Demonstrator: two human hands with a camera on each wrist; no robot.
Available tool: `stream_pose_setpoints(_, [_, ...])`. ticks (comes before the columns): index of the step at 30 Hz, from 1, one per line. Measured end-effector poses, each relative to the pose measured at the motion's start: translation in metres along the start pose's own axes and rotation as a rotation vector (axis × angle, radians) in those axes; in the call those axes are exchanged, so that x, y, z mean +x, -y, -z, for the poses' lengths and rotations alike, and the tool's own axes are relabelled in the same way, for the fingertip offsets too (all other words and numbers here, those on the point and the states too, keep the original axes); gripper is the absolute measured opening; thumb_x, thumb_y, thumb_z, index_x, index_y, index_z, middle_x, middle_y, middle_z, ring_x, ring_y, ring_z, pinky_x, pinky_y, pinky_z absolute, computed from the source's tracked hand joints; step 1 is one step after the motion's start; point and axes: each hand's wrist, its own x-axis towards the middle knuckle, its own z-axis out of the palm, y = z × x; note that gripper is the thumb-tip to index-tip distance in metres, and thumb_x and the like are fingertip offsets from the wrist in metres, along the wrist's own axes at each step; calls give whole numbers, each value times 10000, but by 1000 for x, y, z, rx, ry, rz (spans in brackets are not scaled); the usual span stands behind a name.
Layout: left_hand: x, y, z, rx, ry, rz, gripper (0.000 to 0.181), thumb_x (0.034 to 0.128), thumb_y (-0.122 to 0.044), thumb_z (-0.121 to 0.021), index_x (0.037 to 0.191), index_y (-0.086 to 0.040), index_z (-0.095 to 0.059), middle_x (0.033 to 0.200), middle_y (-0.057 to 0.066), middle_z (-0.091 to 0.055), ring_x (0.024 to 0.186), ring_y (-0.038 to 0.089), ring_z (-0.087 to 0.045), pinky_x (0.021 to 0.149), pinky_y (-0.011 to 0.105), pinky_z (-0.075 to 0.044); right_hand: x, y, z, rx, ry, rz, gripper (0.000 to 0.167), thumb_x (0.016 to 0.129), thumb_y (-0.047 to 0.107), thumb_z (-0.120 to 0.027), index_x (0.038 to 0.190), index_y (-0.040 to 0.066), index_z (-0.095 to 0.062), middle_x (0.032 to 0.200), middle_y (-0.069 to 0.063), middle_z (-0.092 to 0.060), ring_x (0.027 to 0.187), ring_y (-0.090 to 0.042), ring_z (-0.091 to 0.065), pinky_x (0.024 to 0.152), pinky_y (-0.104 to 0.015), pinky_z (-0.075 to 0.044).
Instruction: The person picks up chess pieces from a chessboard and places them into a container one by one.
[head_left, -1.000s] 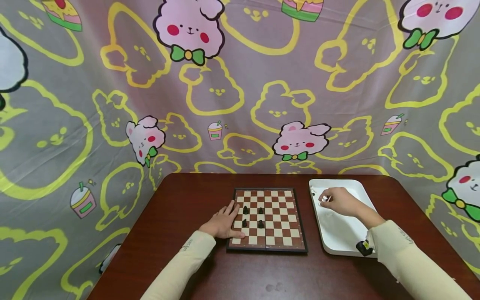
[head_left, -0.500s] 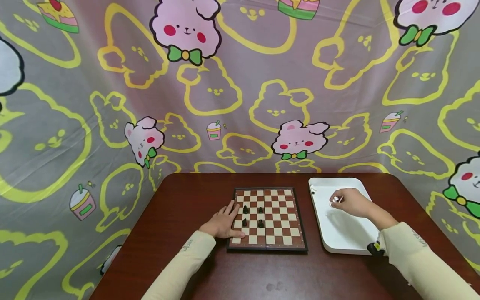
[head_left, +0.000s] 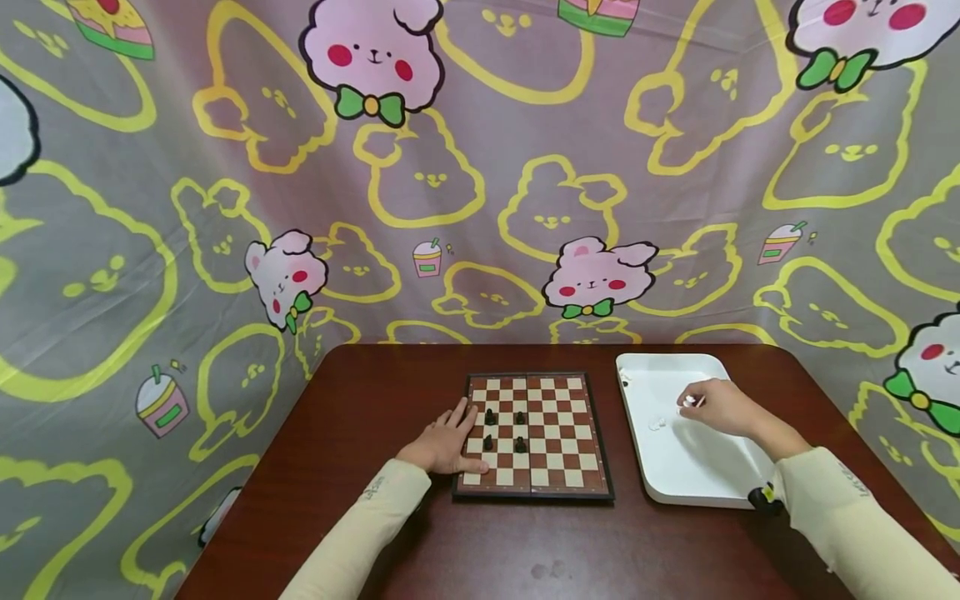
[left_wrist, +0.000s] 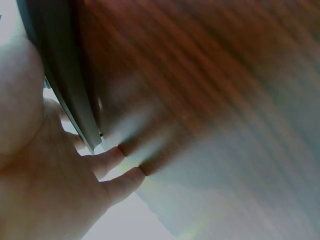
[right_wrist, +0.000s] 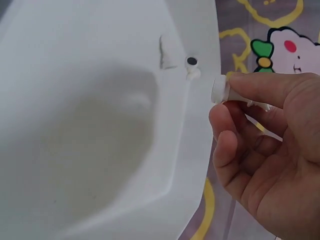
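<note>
Right hand [head_left: 726,408] pinches a white chess piece [right_wrist: 220,89], left hand [head_left: 442,445] lies spread, grasping nothing, on the 9 o'clock edge of the chessboard [head_left: 566,433], and the piece has shifted from 10 toward 12 o'clock over the white tray [head_left: 693,477], so likely selected, not on the board.

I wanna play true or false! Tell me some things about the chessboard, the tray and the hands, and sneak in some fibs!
1. The left hand touches the side of the chessboard. True.
2. Four black pieces are on the chessboard. True.
3. The right hand is holding a black piece. False: its fingers pinch a white piece.
4. In the head view, the white tray is left of the chessboard. False: it is on the right.
5. The cloth behind is plain, with no pictures. False: it has yellow outlines and cartoon faces.
</note>
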Motion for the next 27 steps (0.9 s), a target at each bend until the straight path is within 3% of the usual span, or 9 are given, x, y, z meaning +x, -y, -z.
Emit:
stream_pose_setpoints(6, [0,-1,0,2,0,-2,1077,769,-706,-577,1538,-128,-95,1577,127,23,1375,409,-204,1028,554,-290,-5,-9,1,2,33,-50,137,857,128,-674,926,13,-700,813,-19,-618,715,-157,-530,599,-323,-430])
stream_pose_setpoints(13, [0,-1,1,6,0,3,1073,770,-705,-575,1539,-132,-94,1578,121,24,1378,402,-199,1030,553,-287,-6,-8,6,9,10,-74,168,850,128,-677,950,-5,-699,840,-28,-641,748,-173,-560,629,-331,-443])
stream_pose_setpoints(27, [-2,-1,4,38,4,-5,1060,783,-696,-571,1535,-107,-112,1575,142,-2,1364,408,-233,1011,548,-319,0,21,6,19,-35,53,92,827,101,-688,881,27,-697,757,47,-624,657,-105,-555,597,-303,-445])
